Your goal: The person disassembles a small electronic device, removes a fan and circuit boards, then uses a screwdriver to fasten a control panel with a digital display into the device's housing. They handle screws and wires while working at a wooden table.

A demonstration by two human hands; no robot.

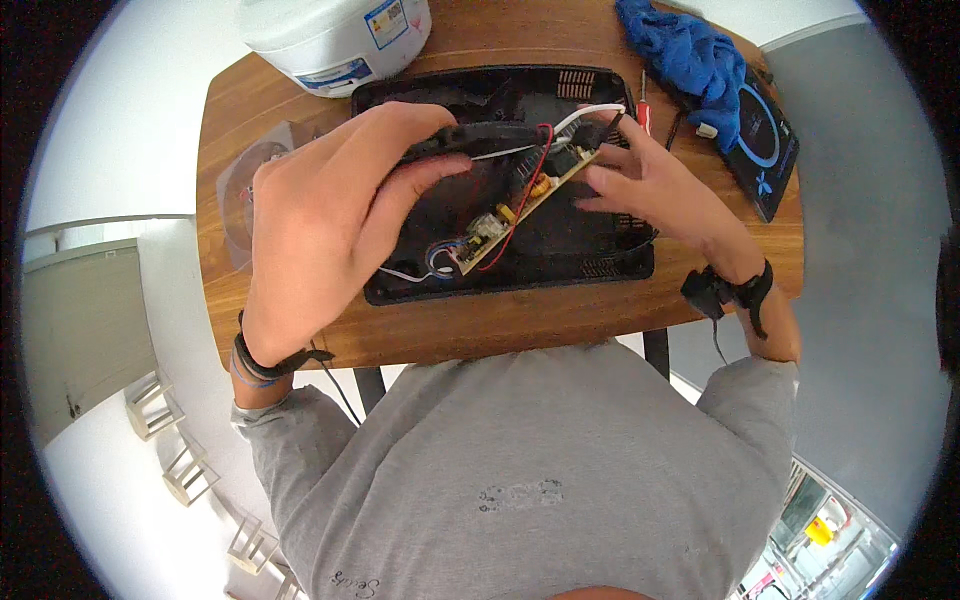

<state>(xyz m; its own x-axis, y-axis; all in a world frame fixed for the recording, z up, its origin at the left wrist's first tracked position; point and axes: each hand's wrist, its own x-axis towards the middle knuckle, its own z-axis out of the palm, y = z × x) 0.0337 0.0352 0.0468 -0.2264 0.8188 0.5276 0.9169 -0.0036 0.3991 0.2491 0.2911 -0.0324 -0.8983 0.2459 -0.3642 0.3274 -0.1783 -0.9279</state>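
Note:
My left hand (335, 200) pinches a dark flat part (500, 135), seen nearly edge-on, between thumb and fingers. Below it a circuit board (528, 208) stands tilted, with coils, capacitors and a dark heat sink on it. My right hand (660, 190) has its thumb and fingers closed around the board's upper right end. A white cable (590, 109) loops past its fingertips, and a red wire (532, 205) crosses the board. Blue and white wires (440, 258) leave the lower end. Both hands are above a shallow black plastic housing (500, 287) with vent slots.
On the wooden table (400, 340) a white bucket (335, 45) stands at the far left and a clear plastic bag (240, 190) lies beside my left hand. At the right are a red-handled screwdriver (643, 115), a blue cloth (690, 60) and a black panel with a blue ring (765, 150).

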